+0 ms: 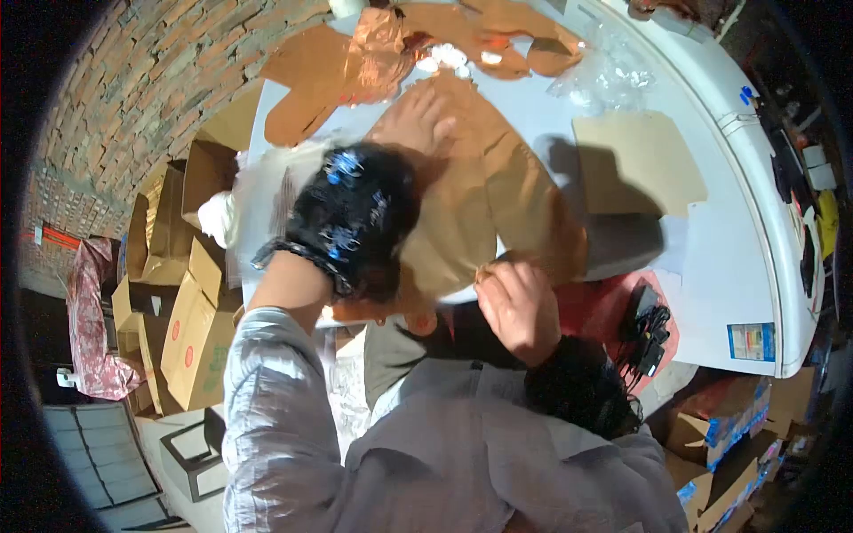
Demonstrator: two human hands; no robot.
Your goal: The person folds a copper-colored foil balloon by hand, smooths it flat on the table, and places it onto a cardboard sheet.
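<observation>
Pressed the left hand (413, 120) down, fingers slightly apart and gripping nothing visible, on the brown cloth (475, 191) at the middle of the table (538, 111). Seemingly pinched its near edge with the right hand (520, 311). Had the cloth mostly spread, judging by its lie, but with a gap near the right hand; left loose brown pieces (302, 67) at the table's far side.

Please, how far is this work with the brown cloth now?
Looks done: the brown cloth is spread mostly flat on the white table.
In hand: the left hand lies open on it, and the right hand pinches its near edge.
Perhaps left: that edge, and the other brown pieces at the far side, some crumpled. I cannot tell if those are waiting or finished.
</observation>
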